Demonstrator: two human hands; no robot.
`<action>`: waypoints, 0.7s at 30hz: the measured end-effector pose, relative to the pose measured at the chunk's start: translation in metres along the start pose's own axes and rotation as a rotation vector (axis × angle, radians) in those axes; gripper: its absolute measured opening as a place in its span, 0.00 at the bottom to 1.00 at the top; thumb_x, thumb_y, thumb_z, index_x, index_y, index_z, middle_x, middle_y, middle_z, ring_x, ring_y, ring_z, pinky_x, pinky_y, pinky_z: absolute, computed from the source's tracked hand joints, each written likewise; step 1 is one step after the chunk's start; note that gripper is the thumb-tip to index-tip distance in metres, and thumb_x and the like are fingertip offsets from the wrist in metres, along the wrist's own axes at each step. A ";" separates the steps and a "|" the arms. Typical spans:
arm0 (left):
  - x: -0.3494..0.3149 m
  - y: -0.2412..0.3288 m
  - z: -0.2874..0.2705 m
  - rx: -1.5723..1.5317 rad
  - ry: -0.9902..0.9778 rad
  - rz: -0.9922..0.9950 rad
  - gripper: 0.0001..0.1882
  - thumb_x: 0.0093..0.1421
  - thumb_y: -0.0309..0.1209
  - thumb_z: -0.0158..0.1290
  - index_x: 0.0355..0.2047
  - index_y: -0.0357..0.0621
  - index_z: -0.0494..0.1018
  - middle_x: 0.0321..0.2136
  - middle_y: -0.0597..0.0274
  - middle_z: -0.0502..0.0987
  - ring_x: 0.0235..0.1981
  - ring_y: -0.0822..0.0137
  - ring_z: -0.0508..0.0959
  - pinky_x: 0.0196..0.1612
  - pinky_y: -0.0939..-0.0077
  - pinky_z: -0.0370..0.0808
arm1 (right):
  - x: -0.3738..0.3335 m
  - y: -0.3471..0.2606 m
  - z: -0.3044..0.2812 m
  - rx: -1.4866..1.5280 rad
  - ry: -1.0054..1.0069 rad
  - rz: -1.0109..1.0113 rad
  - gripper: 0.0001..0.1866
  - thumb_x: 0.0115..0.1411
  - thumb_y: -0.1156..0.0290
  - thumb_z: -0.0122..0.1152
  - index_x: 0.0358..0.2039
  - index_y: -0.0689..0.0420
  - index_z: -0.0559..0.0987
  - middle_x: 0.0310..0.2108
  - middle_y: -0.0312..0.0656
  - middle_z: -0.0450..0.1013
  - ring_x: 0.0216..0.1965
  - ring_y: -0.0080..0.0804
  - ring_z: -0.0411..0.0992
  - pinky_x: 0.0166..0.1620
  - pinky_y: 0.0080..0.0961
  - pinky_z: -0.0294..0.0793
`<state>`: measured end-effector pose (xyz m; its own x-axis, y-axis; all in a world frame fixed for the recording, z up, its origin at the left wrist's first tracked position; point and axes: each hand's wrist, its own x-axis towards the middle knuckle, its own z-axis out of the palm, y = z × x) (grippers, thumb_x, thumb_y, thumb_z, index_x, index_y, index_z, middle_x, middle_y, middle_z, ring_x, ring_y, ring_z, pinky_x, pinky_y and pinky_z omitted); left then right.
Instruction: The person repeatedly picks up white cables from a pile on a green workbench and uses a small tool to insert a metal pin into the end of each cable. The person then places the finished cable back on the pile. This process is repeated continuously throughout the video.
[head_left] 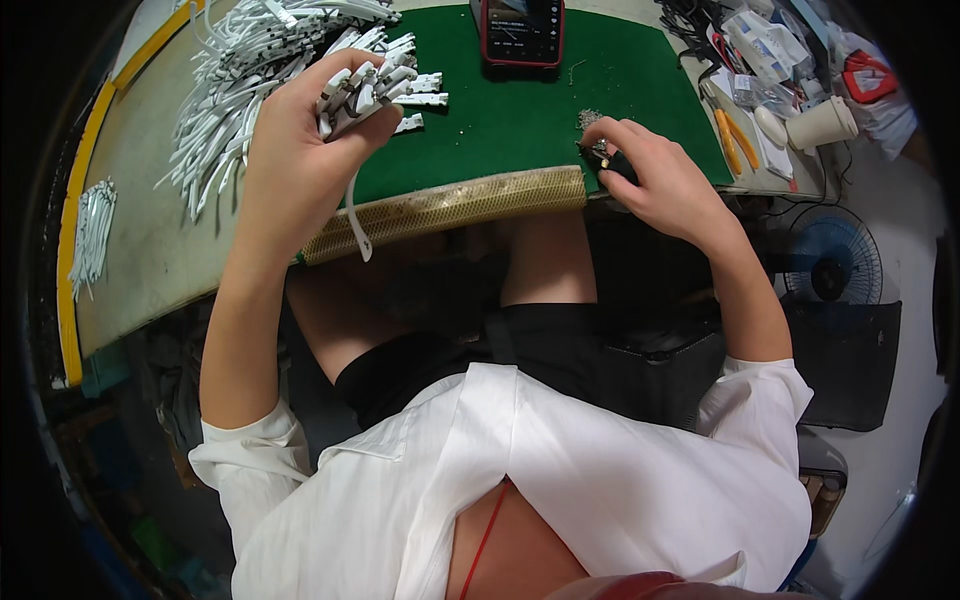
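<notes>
A bunch of white strap-like cables with blocky connector ends (362, 98) is gripped in my left hand (300, 150), above the green mat. One loose white end hangs below that hand, past the table's front edge. My right hand (665, 185) is closed at the mat's right front, thumb and fingers around a small black object with a shiny metal part (604, 154). What kind of object it is, I cannot tell. Just beyond those fingertips lies a little pile of tiny metal pieces (589, 119).
A large heap of white cables (225, 110) covers the table's back left, and a smaller bundle (93, 235) lies far left. A phone (522, 35) stands at the back. Orange-handled pliers (735, 140) and a white cup (822, 125) are at right, with a fan (833, 262) below.
</notes>
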<state>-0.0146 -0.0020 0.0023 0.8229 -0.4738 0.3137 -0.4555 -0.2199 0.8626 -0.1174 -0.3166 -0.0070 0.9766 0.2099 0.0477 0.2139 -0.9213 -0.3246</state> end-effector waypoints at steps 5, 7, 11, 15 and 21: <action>-0.001 -0.001 -0.002 -0.006 -0.004 -0.005 0.13 0.59 0.27 0.62 0.43 0.38 0.75 0.27 0.72 0.76 0.29 0.83 0.72 0.33 0.86 0.68 | 0.006 -0.005 0.001 -0.025 0.001 0.018 0.14 0.56 0.73 0.55 0.45 0.56 0.73 0.36 0.51 0.74 0.37 0.53 0.75 0.42 0.42 0.75; -0.006 0.000 -0.001 -0.006 0.021 0.019 0.13 0.59 0.27 0.63 0.42 0.38 0.75 0.27 0.72 0.76 0.29 0.82 0.71 0.33 0.85 0.68 | 0.008 -0.008 0.001 -0.086 -0.017 -0.010 0.14 0.57 0.73 0.55 0.44 0.56 0.73 0.35 0.52 0.74 0.36 0.53 0.75 0.42 0.43 0.76; -0.004 0.011 0.005 0.075 0.036 0.117 0.11 0.57 0.27 0.64 0.36 0.38 0.75 0.23 0.71 0.74 0.26 0.81 0.69 0.31 0.84 0.66 | 0.010 -0.011 -0.003 -0.130 -0.042 0.019 0.14 0.57 0.72 0.55 0.45 0.55 0.73 0.35 0.53 0.74 0.35 0.54 0.76 0.41 0.45 0.77; -0.008 0.014 0.011 0.038 0.046 0.176 0.09 0.55 0.24 0.63 0.33 0.38 0.74 0.22 0.68 0.75 0.24 0.80 0.69 0.30 0.83 0.67 | 0.011 -0.013 -0.007 -0.136 -0.074 0.053 0.15 0.56 0.72 0.55 0.45 0.54 0.74 0.36 0.52 0.74 0.36 0.53 0.76 0.42 0.44 0.76; -0.017 0.007 0.021 0.087 0.125 0.337 0.11 0.50 0.20 0.61 0.35 0.38 0.76 0.24 0.58 0.78 0.23 0.67 0.76 0.28 0.78 0.71 | 0.011 -0.019 -0.006 -0.028 0.037 -0.045 0.19 0.57 0.75 0.56 0.50 0.55 0.72 0.35 0.46 0.72 0.32 0.40 0.74 0.38 0.34 0.75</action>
<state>-0.0393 -0.0131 -0.0054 0.6542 -0.4256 0.6252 -0.7310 -0.1438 0.6671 -0.1101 -0.2990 0.0056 0.9660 0.2396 0.0968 0.2578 -0.9200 -0.2952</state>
